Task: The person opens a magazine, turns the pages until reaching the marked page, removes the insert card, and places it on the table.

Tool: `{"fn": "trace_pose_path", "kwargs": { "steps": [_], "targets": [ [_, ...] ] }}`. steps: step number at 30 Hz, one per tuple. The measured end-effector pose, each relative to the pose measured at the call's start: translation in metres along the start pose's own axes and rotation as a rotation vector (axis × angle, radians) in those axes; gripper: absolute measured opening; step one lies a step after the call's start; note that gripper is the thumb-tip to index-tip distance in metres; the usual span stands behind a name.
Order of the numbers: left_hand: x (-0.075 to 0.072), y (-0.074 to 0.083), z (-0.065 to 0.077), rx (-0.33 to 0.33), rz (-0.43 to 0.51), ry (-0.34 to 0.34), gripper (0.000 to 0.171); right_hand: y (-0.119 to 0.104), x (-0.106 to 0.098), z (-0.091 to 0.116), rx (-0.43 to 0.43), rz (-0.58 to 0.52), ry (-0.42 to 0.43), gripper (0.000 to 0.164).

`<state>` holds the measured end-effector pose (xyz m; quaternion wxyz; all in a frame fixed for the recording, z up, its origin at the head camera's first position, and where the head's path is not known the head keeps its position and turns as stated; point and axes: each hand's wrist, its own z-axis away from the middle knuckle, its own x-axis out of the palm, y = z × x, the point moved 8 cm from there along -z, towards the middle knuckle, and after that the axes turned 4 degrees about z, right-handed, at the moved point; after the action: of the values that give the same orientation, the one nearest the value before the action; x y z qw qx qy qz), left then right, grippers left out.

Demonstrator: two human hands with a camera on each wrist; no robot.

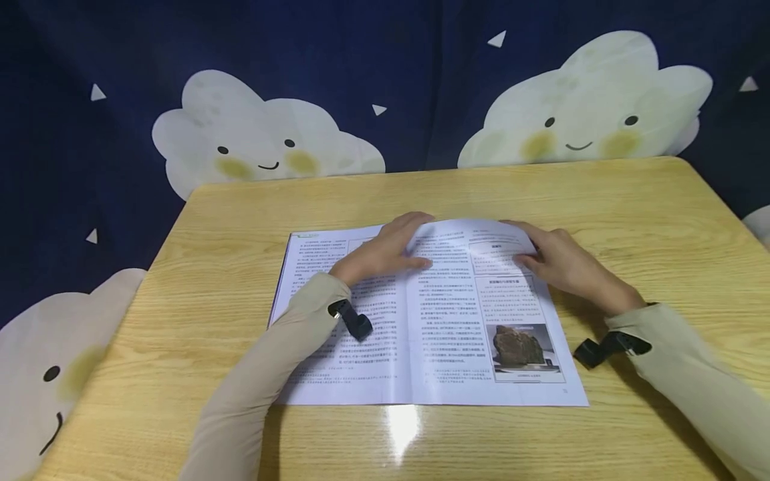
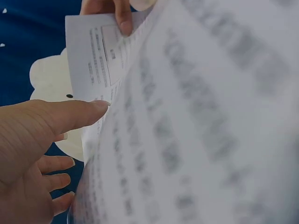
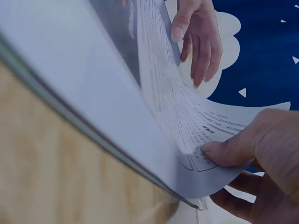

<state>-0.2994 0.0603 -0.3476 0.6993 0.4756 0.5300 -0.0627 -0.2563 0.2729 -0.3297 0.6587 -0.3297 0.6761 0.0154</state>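
Here, the right hand pinches a book page, its print unreadably small; the left hand extends loose fingers.

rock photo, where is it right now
In the head view, the rock photo is near the lower right corner of the open book, below the right hand and left of its black strap.

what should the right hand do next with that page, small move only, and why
Probably the right hand should draw the right-hand page slightly leftward, toward the left-hand page. Its thumb is on top and fingers are underneath near the upper right corner, and the paper's top bows upward. The left hand, near the fold, doesn't seem to grip it.
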Motion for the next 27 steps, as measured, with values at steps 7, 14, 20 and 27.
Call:
{"fn": "trace_pose_path", "kwargs": {
  "steps": [7, 14, 20, 27],
  "targets": [
    [0.001, -0.008, -0.005, -0.043, 0.032, -0.015, 0.083, -0.008, 0.002, 0.006, -0.041, -0.002, 0.018, 0.056],
    [0.002, -0.009, -0.007, -0.052, 0.032, -0.045, 0.084, -0.016, 0.001, 0.009, -0.089, 0.019, 0.058, 0.052],
    [0.003, -0.005, -0.009, -0.026, 0.013, -0.058, 0.085, -0.022, -0.001, 0.012, -0.115, 0.04, 0.084, 0.05],
    [0.009, -0.005, -0.012, -0.069, 0.046, -0.106, 0.079, -0.025, -0.002, 0.015, -0.141, 0.034, 0.093, 0.049]
  ]
}}
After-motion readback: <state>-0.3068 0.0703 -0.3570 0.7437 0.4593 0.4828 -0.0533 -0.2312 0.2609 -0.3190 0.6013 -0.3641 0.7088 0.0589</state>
